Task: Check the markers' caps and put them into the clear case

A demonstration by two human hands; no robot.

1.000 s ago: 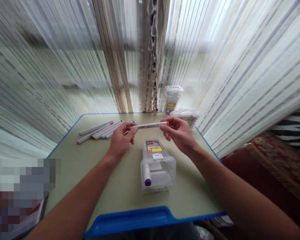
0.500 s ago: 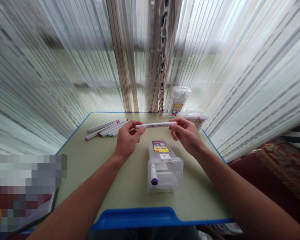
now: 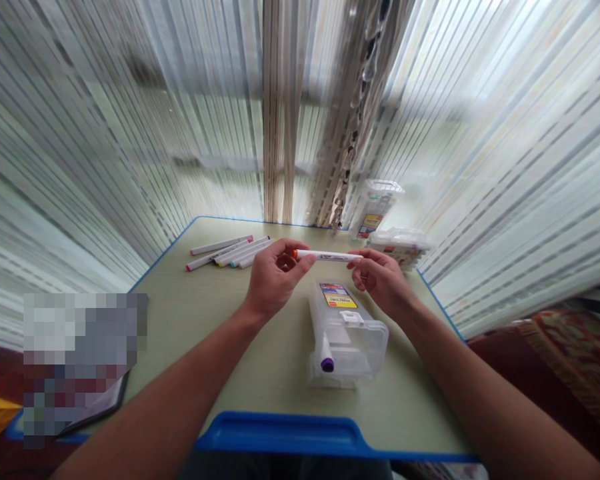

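Note:
A white marker with an orange end (image 3: 330, 256) is held level above the table between both hands. My left hand (image 3: 276, 277) pinches it near the orange end. At the other end, the fingers of my right hand (image 3: 383, 277) close on the tip, which they partly cover. Below lies a clear plastic marker case (image 3: 347, 333) on its side, its open end facing me and a yellow label on top. Inside it, at the left, rests a marker with a purple end (image 3: 327, 364). Several white markers (image 3: 230, 253) with coloured ends lie left of my left hand.
At the back right, a clear case (image 3: 377, 210) stands upright beside another clear box (image 3: 400, 245) with things in it. The pale green table (image 3: 170, 327) has a blue edge and a blue front tray (image 3: 285, 433). String curtains (image 3: 220, 133) hang behind. A blurred-out item (image 3: 85, 360) sits front left.
The view has turned, so everything sits further right. The marker has been turned, and its orange end now shows at my left hand. My hands are slightly closer together.

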